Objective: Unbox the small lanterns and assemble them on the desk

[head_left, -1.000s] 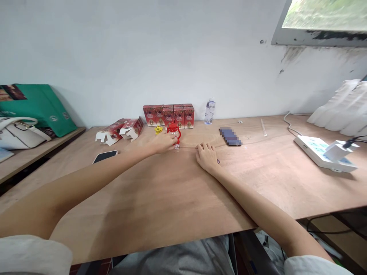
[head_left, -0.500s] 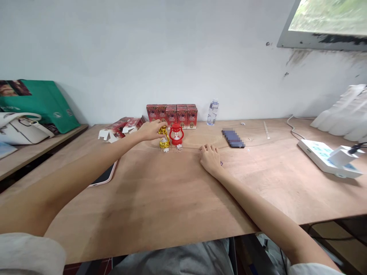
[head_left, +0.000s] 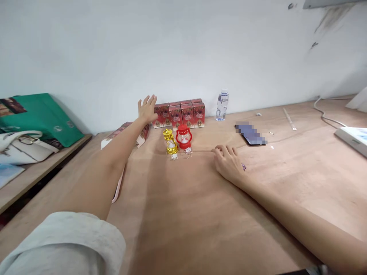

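My left hand (head_left: 147,107) is stretched far forward with fingers spread, right at the left end of a row of small red boxes (head_left: 180,113) standing against the wall. It holds nothing. A small gold lantern (head_left: 170,141) and a small red lantern (head_left: 183,137) stand side by side on the wooden table (head_left: 186,214), each with a small tag at its base. My right hand (head_left: 228,162) rests on the table to the right of the lanterns, fingers loosely curled over a small purple thing I cannot make out.
Opened red cartons (head_left: 130,131) lie left of the boxes, partly behind my arm. A water bottle (head_left: 222,105) stands by the wall, a dark phone (head_left: 250,134) lies to its right. A phone's pink edge (head_left: 117,189) shows under my left forearm. A green bag (head_left: 40,116) and a white handbag (head_left: 21,147) sit at left.
My left hand let go of the gold lantern beside the red one and reached on to the row of red boxes. The view has shifted down and closer. The right hand stayed put.
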{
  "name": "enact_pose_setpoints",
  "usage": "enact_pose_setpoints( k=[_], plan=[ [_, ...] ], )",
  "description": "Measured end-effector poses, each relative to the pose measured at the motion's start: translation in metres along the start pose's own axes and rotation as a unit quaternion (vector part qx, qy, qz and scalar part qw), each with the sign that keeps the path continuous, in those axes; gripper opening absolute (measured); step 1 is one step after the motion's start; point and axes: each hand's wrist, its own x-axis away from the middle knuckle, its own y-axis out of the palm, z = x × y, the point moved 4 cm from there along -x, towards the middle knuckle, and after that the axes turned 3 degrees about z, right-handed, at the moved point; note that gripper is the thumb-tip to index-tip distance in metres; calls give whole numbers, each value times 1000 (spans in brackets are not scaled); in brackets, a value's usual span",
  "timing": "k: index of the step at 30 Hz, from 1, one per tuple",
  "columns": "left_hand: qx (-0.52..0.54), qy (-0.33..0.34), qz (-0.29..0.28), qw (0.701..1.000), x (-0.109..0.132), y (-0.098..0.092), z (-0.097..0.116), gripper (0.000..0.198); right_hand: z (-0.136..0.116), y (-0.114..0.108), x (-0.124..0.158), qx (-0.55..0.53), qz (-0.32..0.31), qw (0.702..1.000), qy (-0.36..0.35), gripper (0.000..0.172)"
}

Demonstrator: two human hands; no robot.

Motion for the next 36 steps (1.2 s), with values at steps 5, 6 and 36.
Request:
enact_pose_setpoints(
  k=[5, 6, 36],
  plan=[
    [33, 100, -65, 992, -21, 15, 28, 61, -8, -7, 0, -20, 18, 1000, -13, 24],
    [51, 93, -73, 992, -22, 15, 31, 52, -7, -7, 0, -19, 21, 1000, -10, 23],
    [638, -251, 27, 728, 240, -77, 132, 50, -54, -17, 7, -728, -65, 655, 193, 71]
  ],
)
